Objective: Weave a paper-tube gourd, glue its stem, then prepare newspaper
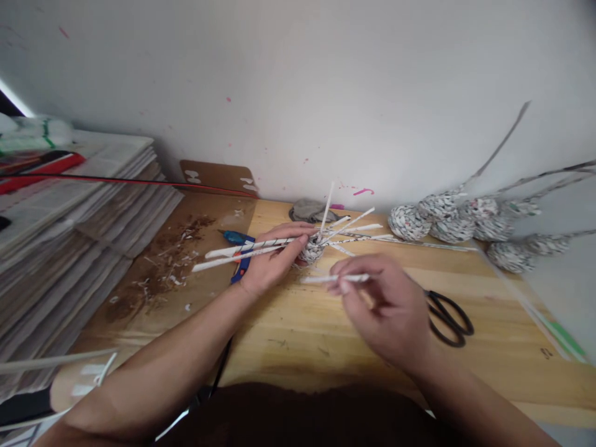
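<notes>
Knobby woven-paper ball [313, 251], stiff strips [218, 262] radiating, over a pale wooden tabletop [298, 347].
The left hand [270, 261] curls partly closed around it; the blurred right hand [386, 307] apparently pinches a slim white paper tube [320, 279] nearby.

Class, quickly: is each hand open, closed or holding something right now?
Left hand: closed, holding the small woven ball.
Right hand: closed, pinching a white paper strip.

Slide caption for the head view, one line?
Left hand holds a woven paper ball; right hand pinches a paper strip, scissors nearby.
</notes>
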